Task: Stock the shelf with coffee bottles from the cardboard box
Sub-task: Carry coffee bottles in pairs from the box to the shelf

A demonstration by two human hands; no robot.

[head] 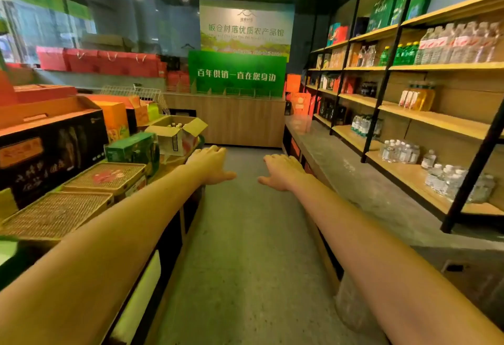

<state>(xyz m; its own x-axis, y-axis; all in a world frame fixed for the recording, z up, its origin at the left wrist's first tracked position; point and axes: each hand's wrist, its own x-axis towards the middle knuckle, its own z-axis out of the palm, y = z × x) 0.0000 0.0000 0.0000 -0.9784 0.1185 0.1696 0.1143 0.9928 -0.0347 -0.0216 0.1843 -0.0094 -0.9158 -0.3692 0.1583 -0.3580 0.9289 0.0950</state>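
Reaching for the box, both hands empty.

The left hand (211,164) and right hand (282,171) are stretching forward, each grip spread wide, toward the open box (174,133) on the left tabletop, probably holding bottles (175,125); the shelf (425,181) is waiting right.

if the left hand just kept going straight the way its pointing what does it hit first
Most likely the open cardboard box on the left display, with bottle tops showing inside. The left hand, empty and fingers spread, points forward and slightly left toward it. Depth is unclear, so it could pass just beside the box.

Cardboard box (177,133) left, shelf (425,115) right
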